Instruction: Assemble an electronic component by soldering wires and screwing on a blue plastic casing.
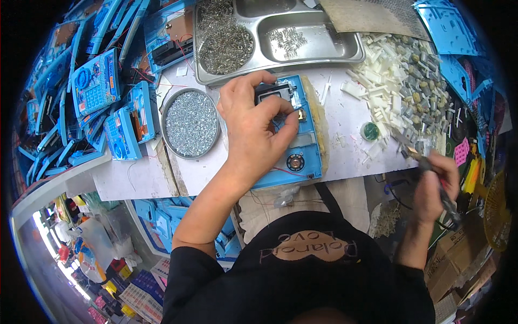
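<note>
My left hand [256,116] is over an open blue plastic shell [307,137], with thumb and forefinger pinched together. What they pinch is hidden; a small brass-coloured piece [301,114] shows just beside the fingertips. Inside the shell are a round speaker [295,162] near its front edge and a dark rectangular part [270,93] partly under my fingers. My right hand [434,189] is off the table's front right, closed round a slim tool [447,200] with a black and red handle. Its metal shaft points toward a pile of small white and grey parts [396,81].
A round dish of small metal pieces [217,129] stands left of the shell. Behind it lies a steel compartment tray [264,63] with more metal bits. Blue toy housings [97,83] are heaped at left. A small green-topped round item [369,131] sits beside the white parts.
</note>
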Tool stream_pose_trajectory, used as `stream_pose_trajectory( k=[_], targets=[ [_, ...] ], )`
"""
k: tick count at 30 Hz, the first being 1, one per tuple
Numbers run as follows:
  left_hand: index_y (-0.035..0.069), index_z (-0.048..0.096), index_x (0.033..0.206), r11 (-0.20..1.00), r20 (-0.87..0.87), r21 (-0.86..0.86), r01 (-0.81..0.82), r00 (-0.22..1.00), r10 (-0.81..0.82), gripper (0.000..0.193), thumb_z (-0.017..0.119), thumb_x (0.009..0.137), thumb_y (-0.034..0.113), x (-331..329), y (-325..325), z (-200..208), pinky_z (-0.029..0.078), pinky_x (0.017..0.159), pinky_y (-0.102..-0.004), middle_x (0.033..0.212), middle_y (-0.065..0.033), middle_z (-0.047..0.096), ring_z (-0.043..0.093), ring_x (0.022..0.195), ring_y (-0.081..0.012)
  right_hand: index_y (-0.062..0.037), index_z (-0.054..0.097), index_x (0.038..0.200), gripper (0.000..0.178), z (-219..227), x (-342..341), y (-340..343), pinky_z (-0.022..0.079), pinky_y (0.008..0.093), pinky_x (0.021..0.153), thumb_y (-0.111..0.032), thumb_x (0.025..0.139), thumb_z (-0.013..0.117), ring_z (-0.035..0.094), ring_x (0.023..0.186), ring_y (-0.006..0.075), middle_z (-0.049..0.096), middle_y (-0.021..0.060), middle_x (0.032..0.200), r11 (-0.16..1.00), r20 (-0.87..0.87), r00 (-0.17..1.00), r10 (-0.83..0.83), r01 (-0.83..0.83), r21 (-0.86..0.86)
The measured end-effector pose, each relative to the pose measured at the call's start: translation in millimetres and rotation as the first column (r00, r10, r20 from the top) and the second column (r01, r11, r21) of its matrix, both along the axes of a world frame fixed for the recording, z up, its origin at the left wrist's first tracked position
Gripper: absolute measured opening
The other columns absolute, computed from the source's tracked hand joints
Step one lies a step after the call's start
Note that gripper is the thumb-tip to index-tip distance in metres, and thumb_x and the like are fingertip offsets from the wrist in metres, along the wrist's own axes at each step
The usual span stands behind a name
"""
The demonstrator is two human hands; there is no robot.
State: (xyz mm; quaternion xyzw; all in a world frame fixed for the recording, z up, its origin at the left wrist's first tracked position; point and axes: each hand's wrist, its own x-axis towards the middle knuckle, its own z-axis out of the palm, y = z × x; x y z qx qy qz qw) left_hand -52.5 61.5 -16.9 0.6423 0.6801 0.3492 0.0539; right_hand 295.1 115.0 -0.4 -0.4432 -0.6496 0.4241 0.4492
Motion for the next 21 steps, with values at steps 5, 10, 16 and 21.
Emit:
stream_pose_trajectory(
  k=[5,10,16,21],
  targets=[
    [0.010,0.072,0.077,1.000,-0.035,-0.001,-0.004,0.999,0.004,0.012,0.081,0.070,0.011,1,0,-2,0.036,0.102,-0.0452,0.126,-0.0120,0.059,0.047,0.119,-0.0342,-0.0001,0.068,0.107,0.029,-8,-89,23,0.036,0.0267,0.058,-0.009,0.082,0.080,0.049,0.064,0.0111,0.059,0.0033,0.077,0.899,0.047,0.904,0.424,-0.427,0.101],
    [0.010,0.072,0.077,0.999,-0.062,-0.044,-0.016,0.998,0.013,0.013,0.081,0.069,0.011,2,-1,-1,0.035,0.103,-0.0458,0.127,-0.0123,0.059,0.047,0.120,-0.0351,-0.0028,0.071,0.101,0.026,-13,-106,26,0.034,0.0274,0.054,-0.011,0.080,0.082,0.046,0.057,0.0126,0.053,0.0018,0.066,0.910,0.063,0.913,0.403,-0.407,0.076],
    [0.010,0.071,0.078,0.998,-0.051,-0.055,-0.016,0.999,0.013,0.013,0.081,0.069,0.011,2,-2,0,0.036,0.103,-0.0460,0.126,-0.0127,0.060,0.048,0.119,-0.0355,-0.0030,0.071,0.100,0.025,-15,-108,29,0.033,0.0271,0.053,-0.013,0.081,0.082,0.047,0.057,0.0119,0.055,0.0025,0.068,0.906,0.078,0.907,0.415,-0.419,0.057],
    [0.010,0.071,0.077,0.998,-0.051,-0.054,-0.014,0.999,0.011,0.013,0.081,0.069,0.011,2,-1,1,0.036,0.103,-0.0457,0.126,-0.0127,0.060,0.049,0.119,-0.0354,-0.0027,0.071,0.100,0.024,-17,-113,29,0.033,0.0267,0.052,-0.013,0.081,0.082,0.046,0.056,0.0118,0.057,0.0030,0.069,0.904,0.072,0.906,0.416,-0.421,0.078]
  ],
)
